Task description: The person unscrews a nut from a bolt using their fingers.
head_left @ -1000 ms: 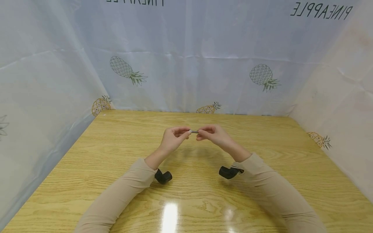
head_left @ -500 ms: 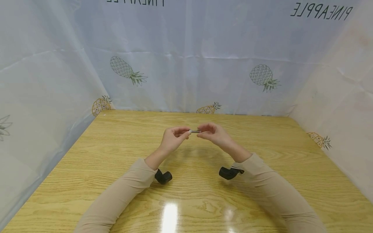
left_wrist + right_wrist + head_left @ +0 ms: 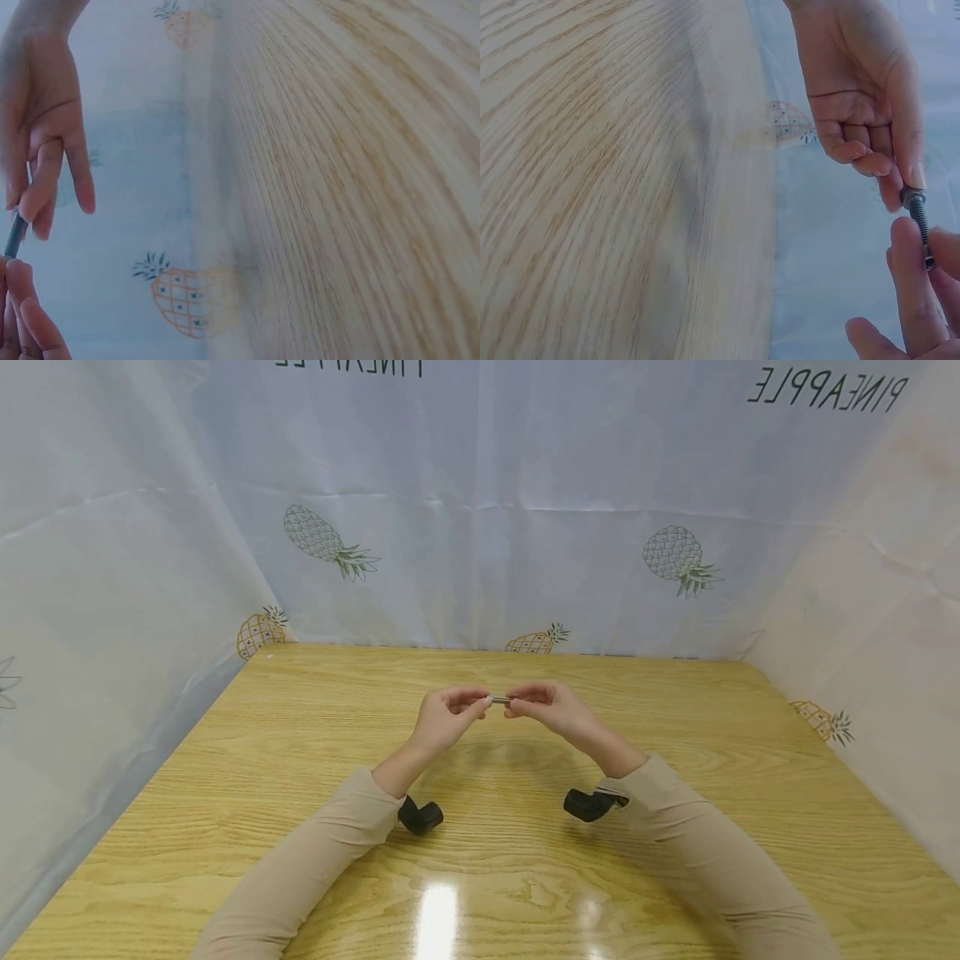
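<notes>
A threaded metal bolt spans the two hands, raised above the table. My left hand pinches its head between thumb and fingers. At the other end, my right hand has thumb and fingertips on either side of a small nut. The right wrist view shows the bolt's bare thread between the left fingertips and that nut. In the left wrist view, the bolt's thread sits at the left edge, the right hand above and the left hand below.
The wood-grain table spreads under both hands. Pineapple-printed cloth hangs behind it and along both sides. A black wrist mount pokes from the left sleeve, and another black mount from the right.
The right fingers spread apart half a second ago, baring the bolt's end, and have now come back together around it. The left hand and bolt have stayed in place.
</notes>
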Motion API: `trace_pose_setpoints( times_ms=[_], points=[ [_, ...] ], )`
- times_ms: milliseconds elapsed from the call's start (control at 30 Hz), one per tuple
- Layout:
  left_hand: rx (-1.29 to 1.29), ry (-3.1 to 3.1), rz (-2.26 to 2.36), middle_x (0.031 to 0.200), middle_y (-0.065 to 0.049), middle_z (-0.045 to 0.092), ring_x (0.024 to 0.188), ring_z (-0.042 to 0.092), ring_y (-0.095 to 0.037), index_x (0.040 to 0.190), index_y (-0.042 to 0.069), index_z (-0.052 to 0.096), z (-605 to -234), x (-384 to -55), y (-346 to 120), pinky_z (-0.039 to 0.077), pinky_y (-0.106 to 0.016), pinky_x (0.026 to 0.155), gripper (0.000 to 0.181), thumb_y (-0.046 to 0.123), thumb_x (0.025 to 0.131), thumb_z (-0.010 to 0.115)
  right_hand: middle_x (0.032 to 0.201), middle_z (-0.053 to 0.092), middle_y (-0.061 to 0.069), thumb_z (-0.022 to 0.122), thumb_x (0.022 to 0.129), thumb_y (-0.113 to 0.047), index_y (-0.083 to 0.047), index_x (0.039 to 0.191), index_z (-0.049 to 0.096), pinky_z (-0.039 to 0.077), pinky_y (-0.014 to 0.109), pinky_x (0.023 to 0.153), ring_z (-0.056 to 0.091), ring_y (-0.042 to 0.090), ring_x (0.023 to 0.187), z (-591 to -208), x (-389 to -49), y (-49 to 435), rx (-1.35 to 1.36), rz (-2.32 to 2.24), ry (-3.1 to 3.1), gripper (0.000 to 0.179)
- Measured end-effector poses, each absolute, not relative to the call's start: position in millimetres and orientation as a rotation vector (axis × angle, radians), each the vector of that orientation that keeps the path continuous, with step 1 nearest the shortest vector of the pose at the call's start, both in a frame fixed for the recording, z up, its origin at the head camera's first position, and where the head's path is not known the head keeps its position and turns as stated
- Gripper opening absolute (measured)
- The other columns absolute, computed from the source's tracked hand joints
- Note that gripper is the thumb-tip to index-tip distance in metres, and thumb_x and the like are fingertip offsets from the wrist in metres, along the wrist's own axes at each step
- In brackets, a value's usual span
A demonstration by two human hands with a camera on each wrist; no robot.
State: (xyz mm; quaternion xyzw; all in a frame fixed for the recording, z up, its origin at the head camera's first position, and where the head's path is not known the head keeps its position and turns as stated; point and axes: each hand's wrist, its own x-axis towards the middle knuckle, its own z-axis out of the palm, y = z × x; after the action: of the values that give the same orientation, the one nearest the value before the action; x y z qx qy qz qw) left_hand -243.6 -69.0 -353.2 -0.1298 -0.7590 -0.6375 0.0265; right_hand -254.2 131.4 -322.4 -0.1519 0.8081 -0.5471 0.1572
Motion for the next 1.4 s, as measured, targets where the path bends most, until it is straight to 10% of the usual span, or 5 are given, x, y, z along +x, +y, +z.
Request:
trace_pose_setpoints(
  times_ms=[1400],
  points=[
    [-0.327, -2.376, -2.004, 0.106, -0.02, 0.067, 0.082, 0.067, -0.012, 0.115, 0.001, 0.065, -353.3, -245.3, -70.2, 0.053, -0.042, 0.088, 0.032, 0.019, 0.09, 0.063, 0.122, 0.06, 0.018, 0.061, 0.091, -0.015, -0.005, 0.121, 0.059, 0.045, 0.048, 0.1, 0.059, 0.029, 0.113, -323.3, -252.8, 132.9, -0.411, -1.532, 2.461, 0.032]
  ],
)
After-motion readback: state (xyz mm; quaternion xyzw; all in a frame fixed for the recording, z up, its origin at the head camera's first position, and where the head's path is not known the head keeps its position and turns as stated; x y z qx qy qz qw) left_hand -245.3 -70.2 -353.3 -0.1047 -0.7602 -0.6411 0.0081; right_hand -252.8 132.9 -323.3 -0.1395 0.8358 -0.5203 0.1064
